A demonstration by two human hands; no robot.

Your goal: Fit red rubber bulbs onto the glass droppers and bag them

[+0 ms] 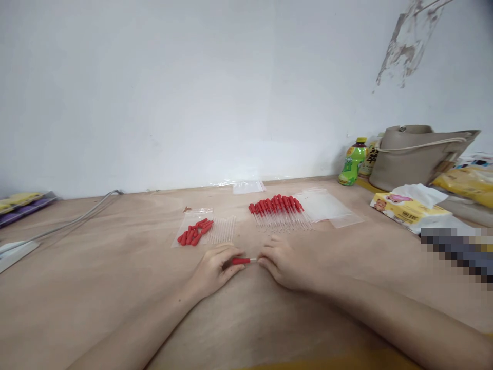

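Most of the pieces look done: a slanted row of joined pieces (pixel 280 209), each a red bulb on a thin clear stem, lies to the right of the middle of the surface (pixel 115 257), towards its far edge by the wall (pixel 192 103). What seems left is smaller: a heap of loose bulbs (pixel 195 232) on a clear bag (pixel 176 240), and just right of it a fan of bare tubes (pixel 222 229), both left of the middle. One piece is in hand nearer the surface's near edge: the left hand (pixel 217 263) has its fingers closed round a held bulb (pixel 241 261), and the fingers of the right hand (pixel 285 263) pinch the held tube (pixel 253 260) that meets it; how far the two are fitted cannot be told. The bulbs are matt red, smooth and tapered, rubbery by the look of them; the tubes are slim, straight and see-through, glass or plastic unclear. The bag is thin, glossy film, and the surface a flat, pale brown sheet with a faint mottled grain.
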